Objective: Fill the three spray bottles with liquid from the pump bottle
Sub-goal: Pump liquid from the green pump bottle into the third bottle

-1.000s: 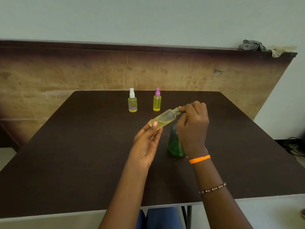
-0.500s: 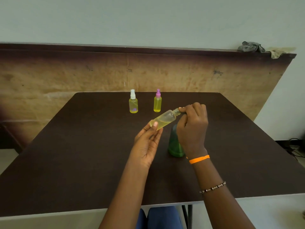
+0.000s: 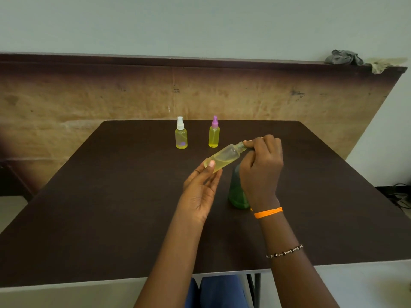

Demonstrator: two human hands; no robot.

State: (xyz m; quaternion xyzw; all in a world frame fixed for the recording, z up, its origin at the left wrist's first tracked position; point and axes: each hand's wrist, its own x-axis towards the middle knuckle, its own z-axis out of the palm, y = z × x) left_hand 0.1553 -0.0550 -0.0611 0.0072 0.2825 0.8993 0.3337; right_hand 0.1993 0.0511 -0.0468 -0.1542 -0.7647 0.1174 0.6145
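Now left hand holds tilted spray bottle; right hand pinches its neck.

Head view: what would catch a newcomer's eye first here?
The tilted spray bottle of yellow liquid held above the dark table: the left hand holds its base, and the right hand pinches its neck. Two capped yellow bottles, white-topped and purple-topped, stand near the far edge. A green bottle stands partly hidden behind the right hand.

My dark brown bench carries two yellow-filled spray bottles at twelve o'clock, white-capped and purple-capped, plus a green bottle near centre.
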